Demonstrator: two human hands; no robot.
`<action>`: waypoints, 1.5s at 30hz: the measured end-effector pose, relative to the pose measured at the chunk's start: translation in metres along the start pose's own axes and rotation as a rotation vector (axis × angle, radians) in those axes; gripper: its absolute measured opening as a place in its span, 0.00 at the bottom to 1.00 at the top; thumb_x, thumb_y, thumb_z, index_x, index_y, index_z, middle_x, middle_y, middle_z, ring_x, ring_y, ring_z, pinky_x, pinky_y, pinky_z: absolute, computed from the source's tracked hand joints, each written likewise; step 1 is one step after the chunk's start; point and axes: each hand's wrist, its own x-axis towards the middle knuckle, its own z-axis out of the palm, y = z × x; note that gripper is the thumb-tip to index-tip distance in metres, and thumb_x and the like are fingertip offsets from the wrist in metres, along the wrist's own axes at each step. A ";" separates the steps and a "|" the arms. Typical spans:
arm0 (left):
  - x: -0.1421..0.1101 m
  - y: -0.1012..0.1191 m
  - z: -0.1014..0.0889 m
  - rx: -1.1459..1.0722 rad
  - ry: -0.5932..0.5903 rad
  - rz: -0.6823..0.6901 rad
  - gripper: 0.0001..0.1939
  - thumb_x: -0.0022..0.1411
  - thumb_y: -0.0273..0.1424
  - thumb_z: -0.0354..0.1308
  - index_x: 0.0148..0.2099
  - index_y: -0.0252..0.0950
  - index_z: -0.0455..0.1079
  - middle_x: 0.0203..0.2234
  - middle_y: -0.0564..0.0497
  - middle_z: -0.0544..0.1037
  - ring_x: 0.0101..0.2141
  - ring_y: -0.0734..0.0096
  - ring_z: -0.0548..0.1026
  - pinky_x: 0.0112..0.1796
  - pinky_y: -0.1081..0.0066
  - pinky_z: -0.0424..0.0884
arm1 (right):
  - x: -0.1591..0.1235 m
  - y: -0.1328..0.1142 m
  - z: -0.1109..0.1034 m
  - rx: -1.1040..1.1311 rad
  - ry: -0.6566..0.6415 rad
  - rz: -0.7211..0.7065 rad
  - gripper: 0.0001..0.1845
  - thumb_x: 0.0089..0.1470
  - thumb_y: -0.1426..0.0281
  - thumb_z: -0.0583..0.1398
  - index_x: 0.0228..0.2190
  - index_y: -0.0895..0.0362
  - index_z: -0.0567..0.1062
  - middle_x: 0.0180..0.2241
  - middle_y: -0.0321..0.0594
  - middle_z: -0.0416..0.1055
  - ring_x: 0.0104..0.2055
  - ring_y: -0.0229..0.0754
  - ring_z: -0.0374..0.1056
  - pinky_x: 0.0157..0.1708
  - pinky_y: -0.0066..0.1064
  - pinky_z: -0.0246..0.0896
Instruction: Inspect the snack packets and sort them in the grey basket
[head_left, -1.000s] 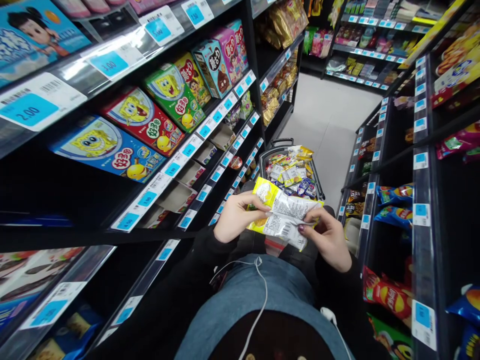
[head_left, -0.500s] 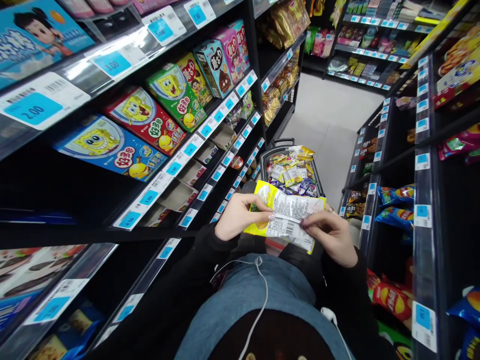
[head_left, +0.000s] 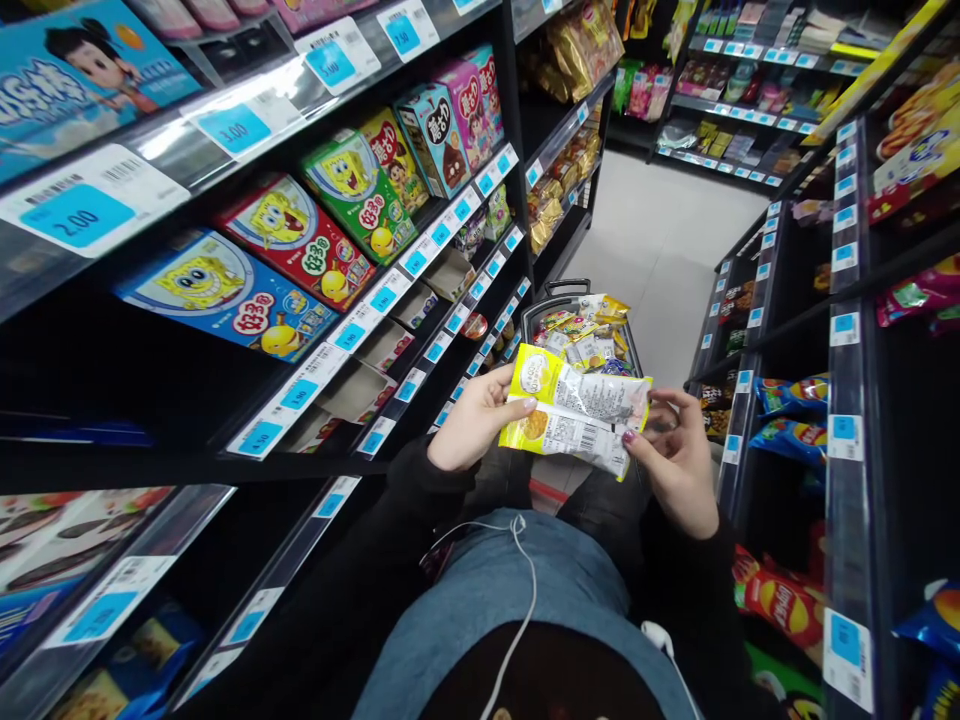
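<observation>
Both hands point(head_left: 474, 418) pinch the ends of a yellow-and-silver plastic snack packet point(head_left: 576, 412); it looks light and crinkly.

You stand in a shop aisle: price tags point(head_left: 79, 215) line the shelves left and right of your fingers point(head_left: 517, 410), and packaged snacks point(head_left: 784, 600) fill them.

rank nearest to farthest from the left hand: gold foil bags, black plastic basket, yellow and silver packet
1. Yellow and silver packet, in the left hand.
2. Black plastic basket, beyond the packet.
3. Gold foil bags, upper left shelf, well past the basket.
</observation>
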 end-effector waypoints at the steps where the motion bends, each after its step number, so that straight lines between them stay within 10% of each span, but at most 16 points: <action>1: 0.000 0.000 -0.001 -0.020 -0.017 -0.030 0.22 0.44 0.28 0.67 0.44 0.30 0.69 0.38 0.43 0.78 0.37 0.60 0.77 0.38 0.67 0.72 | 0.001 0.001 -0.002 0.028 -0.020 0.035 0.24 0.44 0.68 0.64 0.44 0.47 0.63 0.33 0.33 0.66 0.27 0.34 0.66 0.28 0.27 0.65; 12: 0.003 0.007 -0.001 -0.012 -0.117 -0.072 0.28 0.45 0.29 0.67 0.50 0.32 0.67 0.35 0.45 0.79 0.34 0.63 0.78 0.36 0.69 0.73 | 0.003 0.012 0.003 0.223 -0.276 0.301 0.22 0.39 0.60 0.66 0.39 0.54 0.72 0.39 0.43 0.75 0.40 0.47 0.71 0.41 0.41 0.68; 17: 0.016 0.006 -0.007 0.005 0.041 0.057 0.29 0.45 0.34 0.67 0.50 0.32 0.67 0.27 0.49 0.78 0.28 0.69 0.77 0.31 0.72 0.72 | 0.004 0.017 0.018 0.327 -0.114 0.308 0.23 0.36 0.66 0.68 0.38 0.54 0.73 0.39 0.43 0.75 0.40 0.47 0.72 0.41 0.42 0.69; 24: 0.008 -0.056 0.020 -0.094 0.020 0.060 0.30 0.41 0.36 0.69 0.47 0.32 0.66 0.41 0.43 0.76 0.45 0.61 0.73 0.46 0.66 0.68 | -0.002 0.031 0.062 0.457 0.074 0.209 0.25 0.43 0.68 0.63 0.45 0.50 0.68 0.44 0.39 0.73 0.46 0.43 0.69 0.50 0.42 0.63; 29: 0.013 -0.055 0.003 0.013 0.093 0.042 0.26 0.42 0.31 0.68 0.44 0.30 0.66 0.38 0.44 0.77 0.40 0.62 0.75 0.45 0.64 0.68 | -0.004 0.036 0.032 0.197 -0.178 0.235 0.18 0.47 0.65 0.62 0.41 0.54 0.71 0.42 0.42 0.72 0.45 0.44 0.69 0.49 0.40 0.64; 34: 0.015 -0.026 -0.016 0.313 -0.206 -0.065 0.24 0.42 0.30 0.67 0.44 0.30 0.68 0.37 0.46 0.77 0.36 0.67 0.74 0.39 0.69 0.69 | 0.022 0.019 -0.009 -0.079 -0.096 0.060 0.27 0.44 0.61 0.64 0.47 0.52 0.66 0.46 0.44 0.69 0.44 0.43 0.68 0.42 0.37 0.66; 39: 0.017 -0.011 -0.012 0.501 -0.428 -0.079 0.28 0.38 0.27 0.68 0.45 0.33 0.69 0.35 0.51 0.76 0.36 0.68 0.74 0.36 0.73 0.69 | 0.047 -0.004 -0.010 -0.343 -0.378 0.094 0.20 0.38 0.62 0.67 0.35 0.57 0.74 0.33 0.40 0.75 0.35 0.43 0.70 0.34 0.34 0.66; 45: 0.022 -0.011 -0.019 0.379 -0.090 -0.016 0.28 0.32 0.27 0.71 0.41 0.29 0.71 0.31 0.48 0.78 0.31 0.68 0.75 0.34 0.72 0.70 | 0.038 0.005 -0.002 -0.198 -0.196 0.100 0.15 0.41 0.64 0.65 0.32 0.57 0.75 0.31 0.39 0.75 0.31 0.42 0.70 0.31 0.33 0.67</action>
